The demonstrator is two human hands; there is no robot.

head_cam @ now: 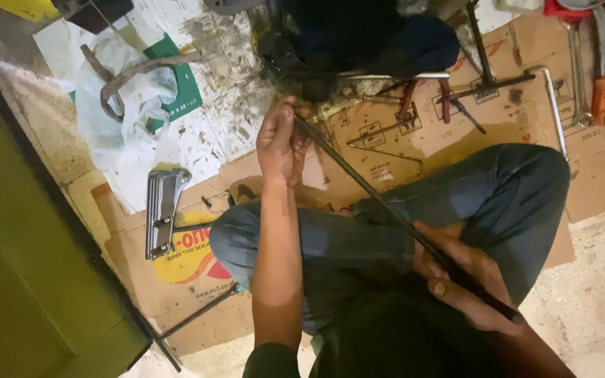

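A long dark metal rod was being worked into the dark machine part at the top, its far tip pinched between the fingers of the left hand and its near end clenched in the right hand. The next move was judged to call for steady guiding at the tip, the left arm being held outstretched over the crossed legs and the right hand kept close against the lap.

The long rod is looking black. The jeans are showing blue. The cardboard is brown. The plastic bag is white.
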